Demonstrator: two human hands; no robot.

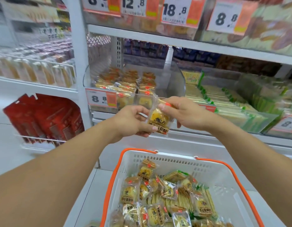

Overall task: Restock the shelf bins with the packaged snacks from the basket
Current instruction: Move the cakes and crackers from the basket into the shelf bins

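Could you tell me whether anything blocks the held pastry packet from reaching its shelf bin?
Nothing visible does: the pastry packet, held by both hands, sits just before the clear bin, whose right side is open.

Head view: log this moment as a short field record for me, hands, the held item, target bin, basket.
left hand: grips the lower left of the pastry packet
right hand: pinches the packet's top edge
pastry packet: clear wrap, yellow pastry, held in the air in front of the shelf
clear bin: holds matching packets on its left side, right part bare
price tag: reads 8.8, on the bin's front
basket: white with orange handles, below the hands, still holds pastry packets and green-edged cracker packs
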